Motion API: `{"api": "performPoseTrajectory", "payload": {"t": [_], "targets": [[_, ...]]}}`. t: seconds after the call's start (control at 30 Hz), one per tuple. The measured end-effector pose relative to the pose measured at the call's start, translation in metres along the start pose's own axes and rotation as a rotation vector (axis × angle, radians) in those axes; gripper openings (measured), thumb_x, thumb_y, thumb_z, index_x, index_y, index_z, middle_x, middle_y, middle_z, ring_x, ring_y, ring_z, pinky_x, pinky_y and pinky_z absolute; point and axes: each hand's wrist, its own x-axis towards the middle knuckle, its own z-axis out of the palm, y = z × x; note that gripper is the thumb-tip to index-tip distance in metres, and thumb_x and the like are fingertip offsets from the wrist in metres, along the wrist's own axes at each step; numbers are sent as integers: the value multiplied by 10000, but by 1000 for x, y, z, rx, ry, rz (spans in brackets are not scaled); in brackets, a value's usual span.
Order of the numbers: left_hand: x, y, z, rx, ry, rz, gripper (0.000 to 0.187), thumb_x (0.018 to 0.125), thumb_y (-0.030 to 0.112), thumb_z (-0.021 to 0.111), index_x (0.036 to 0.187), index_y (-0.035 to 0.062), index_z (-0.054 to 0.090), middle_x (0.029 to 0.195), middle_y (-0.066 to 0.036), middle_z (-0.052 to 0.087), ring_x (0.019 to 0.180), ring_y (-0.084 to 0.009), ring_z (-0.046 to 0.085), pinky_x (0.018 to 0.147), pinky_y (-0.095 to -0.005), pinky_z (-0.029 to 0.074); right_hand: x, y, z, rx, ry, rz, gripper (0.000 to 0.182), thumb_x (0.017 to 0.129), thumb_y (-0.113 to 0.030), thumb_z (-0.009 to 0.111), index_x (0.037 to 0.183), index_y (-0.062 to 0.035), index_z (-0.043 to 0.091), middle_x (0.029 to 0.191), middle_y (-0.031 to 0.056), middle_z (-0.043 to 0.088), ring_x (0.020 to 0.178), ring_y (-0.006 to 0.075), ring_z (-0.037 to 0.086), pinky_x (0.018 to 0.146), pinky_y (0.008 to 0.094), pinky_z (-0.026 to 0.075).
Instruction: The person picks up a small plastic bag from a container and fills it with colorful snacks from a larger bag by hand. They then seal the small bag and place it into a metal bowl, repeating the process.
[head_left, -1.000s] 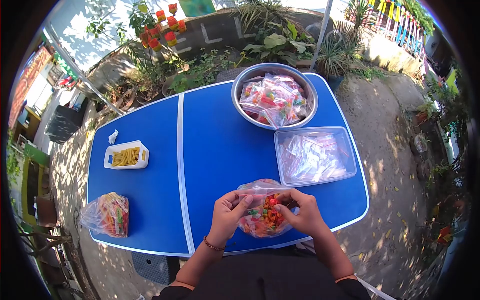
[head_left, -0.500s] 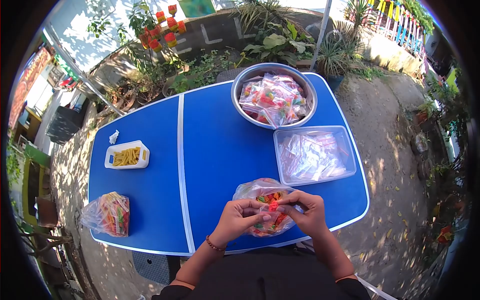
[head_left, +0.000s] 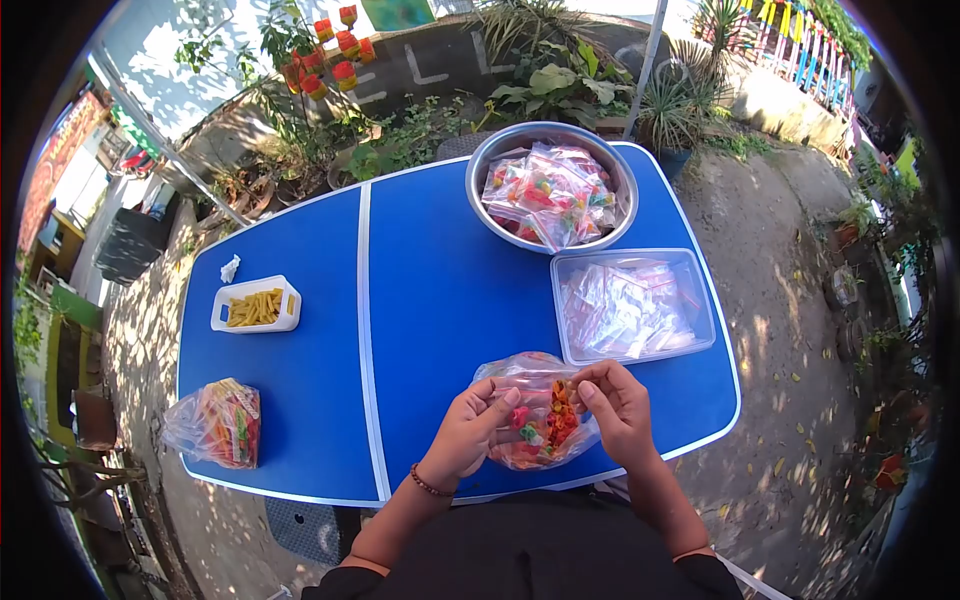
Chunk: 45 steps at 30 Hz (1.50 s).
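A clear plastic bag with small red, orange and green pieces sits at the table's near edge, under both hands. My left hand, with a beaded bracelet at its wrist, pinches a small clear packet holding pink and green pieces. At the bag's right side is my right hand, its thumb and fingers close together; whatever they hold is too small to make out. Beyond the hands stands a lidless plastic box of clear packets. Behind it, a metal bowl holds filled packets.
On the blue table, a white basket of yellowish sticks stands at the left, near a crumpled white scrap. Another filled plastic bag lies at the near left edge. Plants and a low wall are behind the table.
My hands have moved apart. The pink piece that was between them now shows in the packet by my left hand, and my right hand has shifted slightly right and up.
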Motion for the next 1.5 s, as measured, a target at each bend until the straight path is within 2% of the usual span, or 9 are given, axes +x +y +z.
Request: {"api": "performPoseTrajectory", "payload": {"t": [0.1, 0.2, 0.4, 0.6, 0.83, 1.03, 1.13, 1.4, 1.5], "targets": [[2, -1, -2, -63, -12, 21, 349, 1043, 170, 559, 1325, -28, 507, 1254, -193, 656, 1175, -267, 658, 996, -414, 564, -1, 0, -4, -170, -67, 72, 126, 975, -59, 615, 1001, 58, 654, 810, 55, 654, 737, 88, 611, 717, 249, 508], [3, -3, -2, -69, -7, 50, 335, 1045, 159, 554, 1323, -22, 512, 1239, -180, 665, 1151, -254, 670, 992, -402, 563, -1, -2, 0, -504, -142, 25, 66, 940, -33, 647, 961, 28, 660, 814, 83, 694, 703, 158, 657, 700, 283, 526], [2, -2, -5, -55, 24, 42, 321, 1042, 146, 558, 1314, -19, 522, 1222, -168, 676, 1103, -208, 688, 928, -371, 582, -3, 3, 4, -1171, -284, -138, 234, 795, -100, 739, 1026, -76, 715, 948, 117, 674, 865, 318, 674, 781, 400, 560], [1, 0, -2, -74, 26, 60, 312, 1041, 150, 562, 1302, -18, 529, 1206, -163, 683, 1083, -204, 695, 913, -358, 587, -7, -3, 12, -1323, -389, -56, 314, 739, -131, 766, 1047, -92, 724, 1083, 103, 625, 1010, 309, 648, 828, 418, 554], [1, 2, 4, -47, 113, 150, 301, 1040, 154, 571, 1278, -29, 555, 1193, -156, 690, 1079, -197, 693, 919, -330, 575, -4, 11, 1, -1126, -394, -73, 288, 748, -62, 741, 1030, -26, 701, 1050, 148, 625, 938, 352, 658, 836, 427, 552], [-5, 3, -10, 336, 151, 351, 268, 979, 144, 685, 1167, -43, 650, 1099, -135, 738, 1015, -172, 715, 873, -266, 559, -2, 2, -2, -1063, -320, -155, 181, 776, -88, 714, 941, -23, 676, 1004, 143, 638, 923, 349, 663, 800, 441, 556], [-5, -3, -12, 774, 197, 605, 266, 925, 109, 747, 1136, -33, 670, 1053, -127, 755, 948, -151, 726, 832, -256, 568, -2, 5, 3, -1156, -352, -250, 211, 741, -102, 754, 939, -42, 712, 989, 141, 639, 932, 315, 651, 800, 403, 554], [-12, -3, -2, 450, 122, 474, 256, 901, 80, 765, 1109, -44, 683, 1029, -133, 756, 939, -132, 722, 823, -262, 580, 0, 29, 12, -1291, -370, -351, 196, 736, -113, 758, 923, -57, 743, 974, 104, 662, 995, 308, 639, 832, 404, 550], [-11, -5, -5, 438, 139, 378, 256, 900, 75, 764, 1107, -50, 682, 1008, -136, 754, 928, -138, 725, 812, -261, 585, 0, 21, 7, -1043, -311, -339, 168, 761, -76, 761, 926, -51, 744, 974, 122, 682, 921, 290, 674, 795, 362, 559]]}}
